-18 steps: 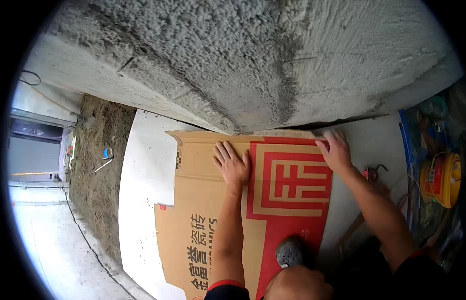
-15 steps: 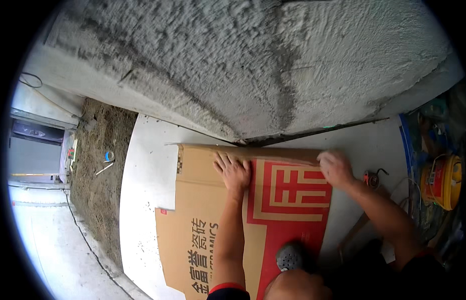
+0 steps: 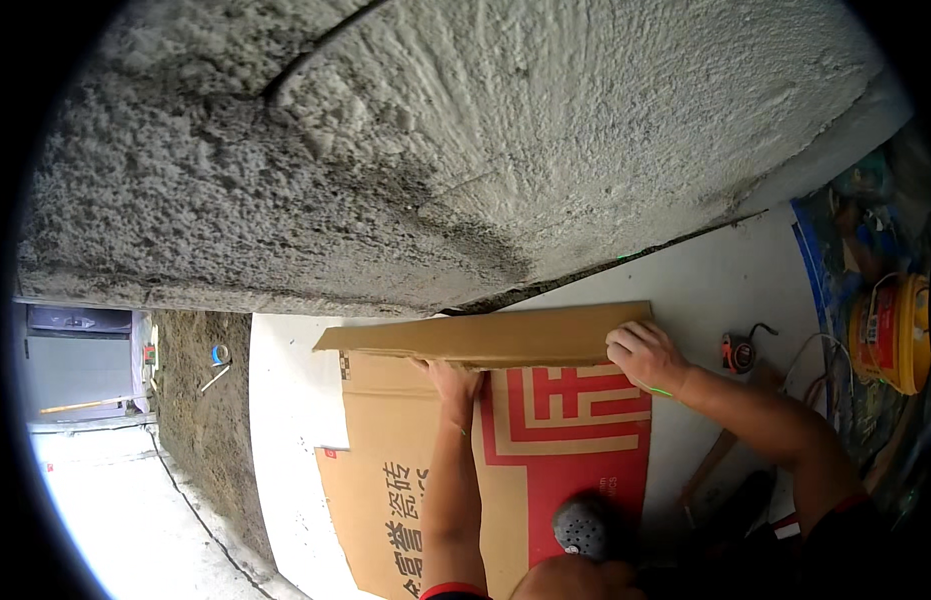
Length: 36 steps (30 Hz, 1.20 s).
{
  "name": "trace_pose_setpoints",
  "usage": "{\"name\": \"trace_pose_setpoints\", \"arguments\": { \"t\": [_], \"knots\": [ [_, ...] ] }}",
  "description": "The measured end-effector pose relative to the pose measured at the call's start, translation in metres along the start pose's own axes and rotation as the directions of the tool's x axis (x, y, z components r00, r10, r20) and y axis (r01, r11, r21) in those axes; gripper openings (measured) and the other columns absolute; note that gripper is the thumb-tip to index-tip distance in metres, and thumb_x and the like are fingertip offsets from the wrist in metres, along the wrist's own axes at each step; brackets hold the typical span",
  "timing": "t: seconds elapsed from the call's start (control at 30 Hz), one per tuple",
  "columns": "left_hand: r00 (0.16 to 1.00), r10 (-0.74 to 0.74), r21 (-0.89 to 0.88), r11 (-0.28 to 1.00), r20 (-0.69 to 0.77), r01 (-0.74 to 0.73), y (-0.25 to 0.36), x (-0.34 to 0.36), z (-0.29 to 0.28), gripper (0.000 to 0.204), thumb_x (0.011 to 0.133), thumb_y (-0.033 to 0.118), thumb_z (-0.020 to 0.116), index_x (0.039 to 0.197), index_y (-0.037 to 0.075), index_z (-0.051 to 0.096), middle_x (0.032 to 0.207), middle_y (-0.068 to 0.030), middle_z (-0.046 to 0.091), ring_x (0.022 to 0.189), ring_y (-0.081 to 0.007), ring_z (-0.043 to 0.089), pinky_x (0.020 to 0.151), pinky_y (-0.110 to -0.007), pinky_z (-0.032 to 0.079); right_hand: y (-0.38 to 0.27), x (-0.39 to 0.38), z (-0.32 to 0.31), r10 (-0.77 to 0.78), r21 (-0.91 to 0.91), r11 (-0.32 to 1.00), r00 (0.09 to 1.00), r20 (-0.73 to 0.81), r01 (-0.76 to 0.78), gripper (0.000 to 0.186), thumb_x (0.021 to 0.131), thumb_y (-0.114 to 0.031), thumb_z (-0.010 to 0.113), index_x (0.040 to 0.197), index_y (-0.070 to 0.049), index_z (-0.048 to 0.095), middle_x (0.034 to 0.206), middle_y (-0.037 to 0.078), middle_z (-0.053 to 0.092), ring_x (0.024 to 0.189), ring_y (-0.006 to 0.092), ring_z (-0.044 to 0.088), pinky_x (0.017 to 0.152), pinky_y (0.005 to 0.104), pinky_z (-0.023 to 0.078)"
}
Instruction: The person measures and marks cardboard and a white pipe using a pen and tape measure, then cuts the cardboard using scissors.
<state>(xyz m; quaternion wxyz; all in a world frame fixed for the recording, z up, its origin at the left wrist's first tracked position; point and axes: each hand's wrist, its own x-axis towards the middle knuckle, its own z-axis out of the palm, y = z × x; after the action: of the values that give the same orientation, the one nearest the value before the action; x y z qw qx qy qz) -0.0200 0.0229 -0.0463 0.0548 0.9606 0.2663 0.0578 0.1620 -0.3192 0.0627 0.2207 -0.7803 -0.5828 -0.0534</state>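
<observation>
A large printed cardboard sheet (image 3: 375, 430), kraft brown and red, lies on a white board (image 3: 725, 260), with a long folded flap (image 3: 485, 330) along its far edge. My left hand (image 3: 447, 378) is on the sheet at the fold, most of its fingers hidden behind the flap. My right hand (image 3: 645, 355) has its curled fingers closed on the flap near its right end. A grey perforated clog (image 3: 578, 525) rests on the red part near my body.
A rough concrete wall (image 3: 465, 120) borders the far side. At right lie a tape measure (image 3: 737, 352), cords and a yellow bucket (image 3: 890, 330). At left are a dirt strip (image 3: 215, 470), a blue tape roll (image 3: 221, 355) and a pale stick (image 3: 215, 378).
The cardboard's far edge has been folded up and over toward me, showing plain brown. My right hand has moved down with it, and my left fingers have become covered. The view has shifted.
</observation>
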Motion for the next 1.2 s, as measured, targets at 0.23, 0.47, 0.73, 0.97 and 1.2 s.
{"name": "trace_pose_setpoints", "arguments": {
  "t": [0.23, 0.47, 0.73, 0.97, 1.2],
  "knots": [
    [0.999, -0.046, 0.029, 0.999, -0.008, 0.046, 0.054, 0.008, -0.046, 0.045, 0.09, 0.042, 0.062, 0.12, 0.009, 0.066, 0.129, -0.0182, 0.061, 0.126, -0.0421, 0.048, 0.108, -0.062, 0.03, 0.003, 0.005, -0.002, 0.111, 0.04, 0.993, 0.994, -0.006, -0.111, 0.007, 0.083, -0.011, 0.063, 0.089, -0.01, 0.059, 0.095, 0.005, 0.058, 0.087, 0.0261, 0.062, 0.072, 0.0427, 0.054],
    [0.95, 0.005, -0.249, 0.965, -0.313, -0.087, 0.056, 0.005, -0.052, 0.03, 0.093, 0.016, 0.062, 0.121, 0.004, 0.063, 0.135, -0.0277, 0.051, 0.129, -0.0466, 0.044, 0.112, -0.06, 0.029, 0.022, 0.053, -0.023, 0.313, 0.087, 0.945, 0.949, 0.027, -0.314, 0.01, 0.09, -0.008, 0.056, 0.099, -0.008, 0.059, 0.092, 0.01, 0.06, 0.085, 0.0339, 0.064, 0.069, 0.0484, 0.054],
    [0.968, -0.183, -0.376, 0.92, -0.171, 0.108, 0.062, 0.009, -0.066, 0.022, 0.09, 0.015, 0.065, 0.11, 0.01, 0.072, 0.129, -0.0241, 0.055, 0.121, -0.0438, 0.048, 0.103, -0.054, 0.037, 0.021, 0.056, -0.032, 0.284, 0.039, 0.957, 0.957, 0.053, -0.286, 0.005, 0.093, -0.009, 0.059, 0.097, -0.008, 0.058, 0.09, 0.011, 0.061, 0.081, 0.0357, 0.065, 0.066, 0.0495, 0.052],
    [0.816, -0.56, -0.619, 0.592, 0.144, 0.515, 0.034, 0.048, -0.046, 0.025, 0.074, 0.026, 0.08, 0.077, 0.002, 0.072, 0.068, -0.0149, 0.069, 0.061, -0.0272, 0.067, 0.062, -0.04, 0.053, 0.022, 0.092, -0.032, 0.378, 0.062, 0.907, 0.869, 0.318, -0.417, 0.025, 0.093, -0.026, 0.067, 0.102, -0.004, 0.061, 0.093, 0.019, 0.069, 0.086, 0.0408, 0.067, 0.072, 0.0512, 0.054],
    [0.863, -0.427, -0.515, 0.693, 0.272, 0.505, 0.005, 0.077, -0.04, 0.034, 0.07, 0.03, 0.078, 0.092, 0.004, 0.076, 0.089, -0.0193, 0.074, 0.09, -0.0344, 0.072, 0.078, -0.042, 0.055, 0.013, 0.113, -0.026, 0.484, 0.136, 0.83, 0.819, 0.31, -0.542, 0.035, 0.087, -0.032, 0.076, 0.096, 0.0, 0.067, 0.085, 0.022, 0.069, 0.082, 0.0403, 0.068, 0.072, 0.0496, 0.053]
  ]
}}
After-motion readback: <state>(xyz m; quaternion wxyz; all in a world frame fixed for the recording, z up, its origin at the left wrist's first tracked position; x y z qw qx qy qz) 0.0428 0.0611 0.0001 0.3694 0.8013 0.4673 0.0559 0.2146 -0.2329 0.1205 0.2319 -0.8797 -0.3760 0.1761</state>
